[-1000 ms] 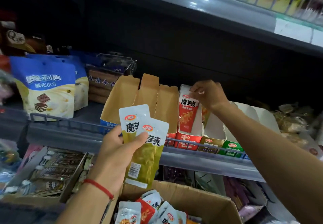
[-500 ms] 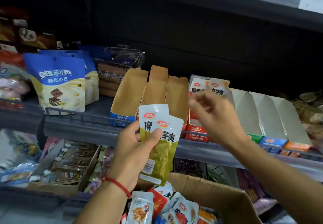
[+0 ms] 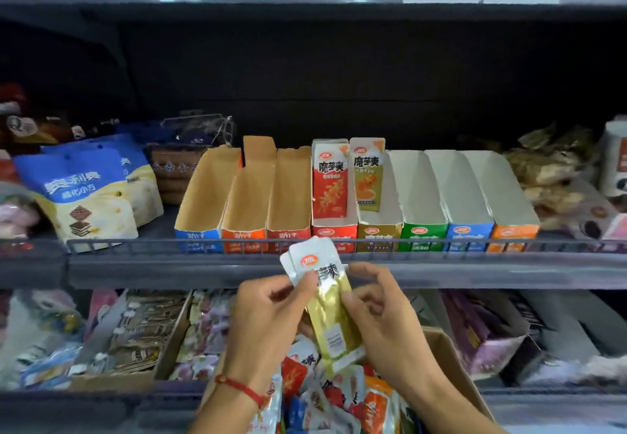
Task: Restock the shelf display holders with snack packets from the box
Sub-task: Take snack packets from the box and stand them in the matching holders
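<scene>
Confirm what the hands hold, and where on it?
Yellow packets: left hand pinches their white tops, right hand touches the front one's right edge.

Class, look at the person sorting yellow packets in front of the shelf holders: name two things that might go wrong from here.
1. The left hand and right hand pinch overlapping yellow packets; separating them might drop one into the cardboard box below.
2. The yellow packet in the yellow-fronted holder stands alone, so it may tip when another goes in.

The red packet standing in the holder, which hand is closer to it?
Left, narrowly. The left hand is below the red packet, slightly left; the right hand is below, further right.
</scene>
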The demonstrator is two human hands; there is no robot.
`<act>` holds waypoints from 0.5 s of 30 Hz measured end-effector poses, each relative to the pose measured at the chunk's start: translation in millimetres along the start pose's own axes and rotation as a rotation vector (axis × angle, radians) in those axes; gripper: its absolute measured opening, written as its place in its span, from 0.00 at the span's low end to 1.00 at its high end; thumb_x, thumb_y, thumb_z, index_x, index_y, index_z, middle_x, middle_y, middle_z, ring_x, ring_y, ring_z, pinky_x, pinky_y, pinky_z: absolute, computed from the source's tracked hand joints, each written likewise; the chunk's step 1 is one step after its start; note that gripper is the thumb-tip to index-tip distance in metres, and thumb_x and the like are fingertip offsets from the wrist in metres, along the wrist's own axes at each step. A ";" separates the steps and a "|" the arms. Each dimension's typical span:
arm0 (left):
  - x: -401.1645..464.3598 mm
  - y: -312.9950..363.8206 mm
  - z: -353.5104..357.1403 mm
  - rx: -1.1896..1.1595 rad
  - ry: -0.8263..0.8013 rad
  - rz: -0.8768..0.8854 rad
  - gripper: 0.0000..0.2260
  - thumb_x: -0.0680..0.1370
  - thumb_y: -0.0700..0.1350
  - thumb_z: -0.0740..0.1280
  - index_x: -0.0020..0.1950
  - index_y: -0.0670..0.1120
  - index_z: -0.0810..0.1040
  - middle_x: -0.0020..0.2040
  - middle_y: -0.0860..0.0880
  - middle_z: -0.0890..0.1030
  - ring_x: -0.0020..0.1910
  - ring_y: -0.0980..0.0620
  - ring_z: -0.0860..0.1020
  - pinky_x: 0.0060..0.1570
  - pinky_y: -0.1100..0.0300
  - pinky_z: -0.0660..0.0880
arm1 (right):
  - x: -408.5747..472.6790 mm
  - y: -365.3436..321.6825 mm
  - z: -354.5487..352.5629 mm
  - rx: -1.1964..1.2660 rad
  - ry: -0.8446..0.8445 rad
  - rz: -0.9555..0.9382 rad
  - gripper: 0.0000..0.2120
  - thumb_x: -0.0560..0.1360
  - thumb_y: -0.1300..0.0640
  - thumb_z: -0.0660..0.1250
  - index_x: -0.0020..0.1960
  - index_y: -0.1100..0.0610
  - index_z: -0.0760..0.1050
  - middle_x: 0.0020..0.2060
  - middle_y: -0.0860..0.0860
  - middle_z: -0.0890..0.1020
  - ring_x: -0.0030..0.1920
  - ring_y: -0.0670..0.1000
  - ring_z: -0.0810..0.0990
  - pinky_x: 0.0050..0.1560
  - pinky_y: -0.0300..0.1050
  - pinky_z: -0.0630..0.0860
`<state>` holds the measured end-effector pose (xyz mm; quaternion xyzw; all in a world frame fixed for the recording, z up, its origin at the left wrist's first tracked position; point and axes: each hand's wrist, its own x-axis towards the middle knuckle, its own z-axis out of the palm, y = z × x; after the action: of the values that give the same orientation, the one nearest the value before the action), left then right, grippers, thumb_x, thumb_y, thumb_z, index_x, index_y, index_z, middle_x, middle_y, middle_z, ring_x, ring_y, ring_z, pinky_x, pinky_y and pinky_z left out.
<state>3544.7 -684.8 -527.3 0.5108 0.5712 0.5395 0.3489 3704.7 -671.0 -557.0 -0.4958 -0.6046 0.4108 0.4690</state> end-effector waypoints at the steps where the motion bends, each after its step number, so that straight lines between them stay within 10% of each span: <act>1: -1.5 4.7 8.2 0.058 0.028 0.024 0.16 0.77 0.52 0.73 0.35 0.42 0.85 0.30 0.47 0.84 0.27 0.49 0.83 0.29 0.58 0.78 | -1.4 -1.6 -3.2 -0.033 0.013 -0.018 0.14 0.82 0.52 0.66 0.66 0.45 0.71 0.47 0.44 0.85 0.48 0.43 0.84 0.48 0.40 0.81; 6: 9.5 27.9 46.9 0.162 0.074 0.131 0.16 0.76 0.55 0.73 0.35 0.46 0.85 0.30 0.51 0.83 0.30 0.52 0.81 0.32 0.49 0.81 | 2.1 -12.9 -30.5 -0.278 -0.128 -0.104 0.33 0.74 0.34 0.66 0.76 0.38 0.61 0.65 0.29 0.72 0.66 0.33 0.71 0.68 0.38 0.69; 10: 24.4 52.9 53.2 0.225 -0.211 0.149 0.17 0.75 0.63 0.71 0.44 0.50 0.88 0.40 0.48 0.86 0.42 0.55 0.84 0.46 0.46 0.80 | 17.5 -16.4 -71.5 -0.015 -0.209 -0.048 0.07 0.81 0.51 0.65 0.55 0.42 0.79 0.42 0.46 0.84 0.42 0.42 0.80 0.45 0.41 0.76; 15: 62.7 90.7 60.8 0.505 -0.296 0.278 0.17 0.78 0.52 0.71 0.67 0.57 0.76 0.59 0.60 0.80 0.53 0.63 0.79 0.47 0.71 0.76 | 32.6 -8.2 -96.1 0.580 -0.387 0.221 0.25 0.73 0.44 0.67 0.56 0.66 0.83 0.40 0.63 0.78 0.33 0.55 0.73 0.37 0.47 0.71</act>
<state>3606.5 -618.3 -440.1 0.7273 0.5549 0.3429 0.2137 3794.4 -637.2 -522.4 -0.3175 -0.4833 0.6995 0.4199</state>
